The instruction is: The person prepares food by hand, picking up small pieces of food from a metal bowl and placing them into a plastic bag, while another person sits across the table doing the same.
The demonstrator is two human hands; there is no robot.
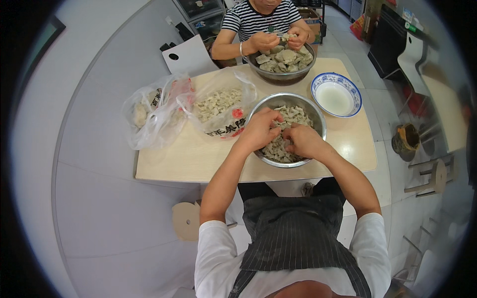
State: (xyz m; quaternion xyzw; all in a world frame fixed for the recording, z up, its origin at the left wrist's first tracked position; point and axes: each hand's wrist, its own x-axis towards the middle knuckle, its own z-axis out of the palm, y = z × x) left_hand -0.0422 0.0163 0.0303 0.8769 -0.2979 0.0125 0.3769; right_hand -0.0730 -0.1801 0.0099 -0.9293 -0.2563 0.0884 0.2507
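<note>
A round steel bowl (322,119) stands at the table's near side, well filled with small, pale, torn pieces (290,115) that look like flatbread. My left hand (260,130) reaches over its left rim, fingers curled together above the pieces. From the right, my right hand (305,141) dips into the same bowl with bent fingers close to the left ones. Both hands look closed, but whatever lies between the fingertips is too small to make out. Left of the bowl, an open plastic bag (233,82) holds more small torn pieces.
Across the table (198,166) a person in a striped shirt (258,25) breaks bread over a larger steel bowl (283,77) of bigger chunks. A blue-and-white bowl (358,97) with cloudy whitish contents stands at the right. Another plastic bag (149,126) overhangs the left edge.
</note>
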